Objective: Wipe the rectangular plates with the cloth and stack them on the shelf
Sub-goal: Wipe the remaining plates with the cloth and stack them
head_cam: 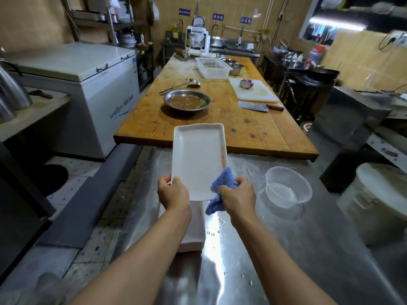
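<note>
Left hand point(174, 191) clasps near-left corner of plate point(197, 159), held tilted above steel desk point(286, 238), over stack point(191, 230) of further plates. Right hand point(239, 194) clenches blue cloth point(222, 183) against near-right rim. Step in hand: wiping. Next, likely: sweep cloth across plate face, keeping left grip firm. Shelf not identifiable. Clear tub point(288, 186) at right.

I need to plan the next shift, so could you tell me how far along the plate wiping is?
Nothing shows as shelved yet. In hand: the left hand holds a white rectangular plate while the right hand presses the blue cloth to its near corner. Left: a stack of plates waits beneath on the steel counter.
</note>
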Available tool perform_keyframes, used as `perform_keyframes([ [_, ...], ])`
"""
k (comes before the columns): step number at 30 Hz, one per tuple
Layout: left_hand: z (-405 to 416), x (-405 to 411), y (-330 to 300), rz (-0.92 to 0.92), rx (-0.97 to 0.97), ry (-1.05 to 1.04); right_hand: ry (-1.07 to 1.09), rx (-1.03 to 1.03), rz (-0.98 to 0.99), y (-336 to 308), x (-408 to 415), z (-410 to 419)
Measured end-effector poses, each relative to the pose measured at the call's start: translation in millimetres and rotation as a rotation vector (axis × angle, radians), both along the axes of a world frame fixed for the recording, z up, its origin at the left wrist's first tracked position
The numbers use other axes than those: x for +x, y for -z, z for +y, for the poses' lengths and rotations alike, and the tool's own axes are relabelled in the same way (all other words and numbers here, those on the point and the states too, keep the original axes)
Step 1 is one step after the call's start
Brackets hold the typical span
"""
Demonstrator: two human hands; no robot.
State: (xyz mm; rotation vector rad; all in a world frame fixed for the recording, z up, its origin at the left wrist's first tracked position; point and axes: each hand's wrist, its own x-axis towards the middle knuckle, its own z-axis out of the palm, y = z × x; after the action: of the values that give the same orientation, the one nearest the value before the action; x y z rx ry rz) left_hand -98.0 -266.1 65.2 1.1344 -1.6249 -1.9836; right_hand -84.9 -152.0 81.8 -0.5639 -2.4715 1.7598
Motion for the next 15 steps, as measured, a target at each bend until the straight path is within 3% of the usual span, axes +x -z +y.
perform_keyframes([
  [3,-4,-1,3,-0.037,0.089,0.205,0.051,0.028,0.034,-3,-6,7],
  [5,-12,1,0,-0.137,-0.032,0.361,0.058,0.129,0.1,-7,-8,13],
  [7,-22,5,-8,-0.182,-0.351,0.386,0.031,0.307,0.218,-13,-11,21],
  [11,-25,3,-41,0.192,-1.126,0.523,-0.153,0.532,0.354,-29,-19,30],
  [15,-14,-18,-55,0.191,-1.48,0.787,-0.343,0.624,0.395,-37,-21,30],
])
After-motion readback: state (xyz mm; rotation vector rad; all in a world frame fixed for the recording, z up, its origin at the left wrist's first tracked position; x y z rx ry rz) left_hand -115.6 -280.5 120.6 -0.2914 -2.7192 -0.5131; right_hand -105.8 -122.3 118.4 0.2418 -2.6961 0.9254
